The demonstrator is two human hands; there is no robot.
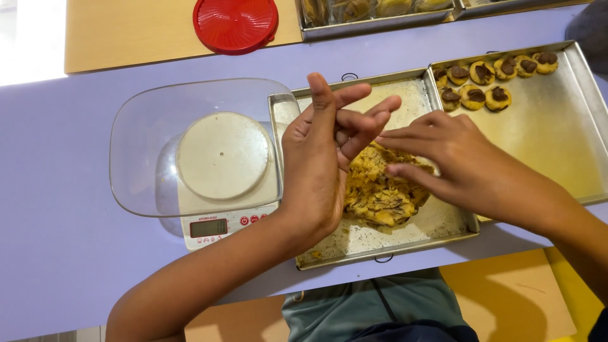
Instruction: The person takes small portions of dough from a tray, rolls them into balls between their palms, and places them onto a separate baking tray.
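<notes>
My left hand point(323, 158) is raised over a metal tray point(405, 237), palm turned toward my right, fingers spread and slightly curled. My right hand point(453, 158) reaches in from the right, its fingertips touching the left hand's fingers. Whether a bit of dough is pressed between them is hidden. Under both hands lies a lump of yellow dough with dark chips point(380, 190) on the floured tray.
A white kitchen scale point(221, 225) with a clear plastic bowl point(145, 126) stands left of the tray. A second metal tray point(557, 139) to the right holds several small cookies with chocolate tops point(484, 85). A red round lid point(235, 24) and another tray point(373, 19) lie at the back.
</notes>
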